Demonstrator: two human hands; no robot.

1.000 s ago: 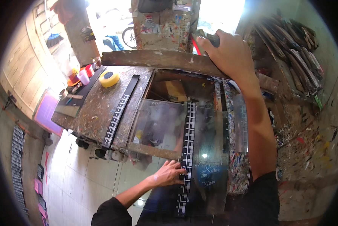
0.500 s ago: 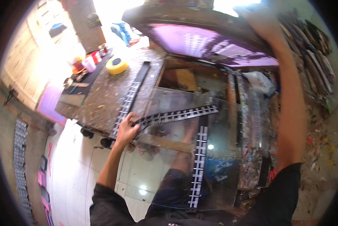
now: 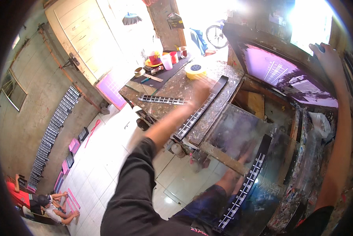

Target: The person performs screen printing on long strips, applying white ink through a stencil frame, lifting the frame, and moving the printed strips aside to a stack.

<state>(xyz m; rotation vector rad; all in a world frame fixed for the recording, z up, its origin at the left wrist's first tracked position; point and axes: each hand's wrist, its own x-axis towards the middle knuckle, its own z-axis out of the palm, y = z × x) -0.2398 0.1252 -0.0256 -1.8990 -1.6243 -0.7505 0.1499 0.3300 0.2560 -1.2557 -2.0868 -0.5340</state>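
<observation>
My left hand, smeared by motion, is over the paint-spattered bench, beside a black strip with white grid marks; its grip is unclear. A second marked strip lies just right of it along the bench. My right hand is closed on the top edge of a raised, hinged screen frame, whose purple mesh carries a grid pattern and dark ink. Below the frame, a third marked strip lies on a clear, scuffed pane.
Yellow tape, cups and small tools stand at the bench's back left. Two people are low at the lower left by a pink panel. Rows of small dark items line the wall; pink and black trays lean below.
The frame has been lifted upright by my right hand. My left hand carried a strip from the pane leftward to the bench. My view has swung left, bringing the two people into sight.
</observation>
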